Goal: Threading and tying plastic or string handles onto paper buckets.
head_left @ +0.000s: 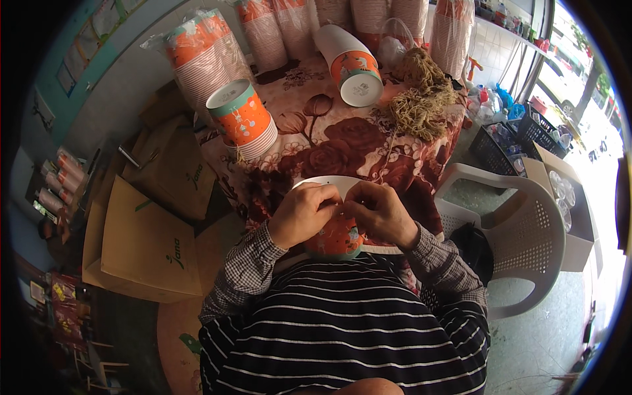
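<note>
Close in front of me, an orange paper bucket (pixel 331 241) with a teal band leans between my body and the table, its white rim on the far side. My left hand (pixel 307 212) and my right hand (pixel 378 214) meet above it, their fingers pinched together near the rim. What lies between the fingertips is too small or hidden to make out. On the table to the left stands an upside-down stack of matching buckets (pixel 245 122). Farther back a white-and-orange stack (pixel 352 66) lies on its side, next to a tangle of tan strings (pixel 424 95).
A flowered cloth (pixel 316 148) covers the table. Plastic-wrapped bucket stacks (pixel 204 59) line its back. Cardboard boxes (pixel 151 243) stand at left. On the right are a white plastic chair (pixel 526 243), an open carton (pixel 579 230) and black crates (pixel 490 148).
</note>
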